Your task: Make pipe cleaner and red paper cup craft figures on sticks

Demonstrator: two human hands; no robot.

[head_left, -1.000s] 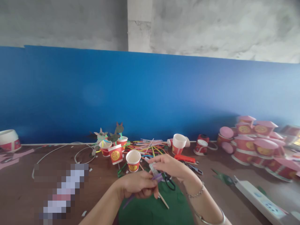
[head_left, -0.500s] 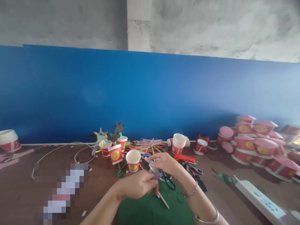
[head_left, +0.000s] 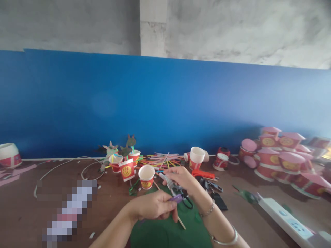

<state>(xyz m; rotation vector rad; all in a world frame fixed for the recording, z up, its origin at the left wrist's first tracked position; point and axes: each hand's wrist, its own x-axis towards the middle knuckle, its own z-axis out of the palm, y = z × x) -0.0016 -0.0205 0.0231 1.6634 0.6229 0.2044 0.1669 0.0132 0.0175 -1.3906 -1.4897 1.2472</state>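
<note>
glossy purple strip [head_left: 177, 198], slightly tilted, near a slanted whitish tube [head_left: 169, 183]

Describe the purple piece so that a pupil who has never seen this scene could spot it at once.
Start at the blue panel across the back, then drop to the green mat at bottom centre. Above the mat, the left hand grips the purple piece. Its purple colour sets it apart from the pale tube and black-handled scissors beside it.

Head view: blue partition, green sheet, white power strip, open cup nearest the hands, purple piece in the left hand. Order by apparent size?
Largest to smallest:
1. Blue partition
2. Green sheet, partly covered and cut off by the frame
3. White power strip
4. Open cup
5. Purple piece, visible part only
</note>
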